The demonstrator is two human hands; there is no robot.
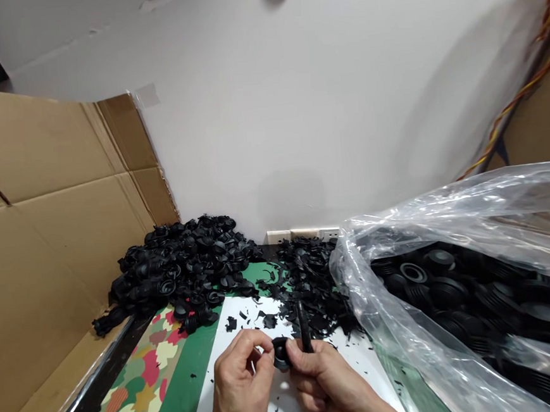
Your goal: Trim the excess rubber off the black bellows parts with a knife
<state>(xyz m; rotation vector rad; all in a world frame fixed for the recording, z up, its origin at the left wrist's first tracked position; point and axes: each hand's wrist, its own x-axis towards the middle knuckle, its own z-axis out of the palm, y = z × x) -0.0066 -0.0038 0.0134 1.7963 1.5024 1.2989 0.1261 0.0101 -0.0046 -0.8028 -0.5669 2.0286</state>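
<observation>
Near the bottom centre, a round black rubber part [281, 353] is held between both hands over a white sheet [213, 388]. My left hand [245, 380] pinches its left edge with thumb and finger. The thumb of my right hand [324, 380] presses on its right edge. A dark, slim tool [304, 327] stands upright out of my right hand, gripped by the fingers. Black scraps lie scattered on the sheet around the hands.
Black rubber parts [188, 257] are heaped at the left against a cardboard wall [68, 235]. Black scraps [314, 279] pile up behind the sheet. On the right, an open clear plastic bag [369, 319] holds more round parts [448, 291]. Sockets [329, 233] sit low on the wall.
</observation>
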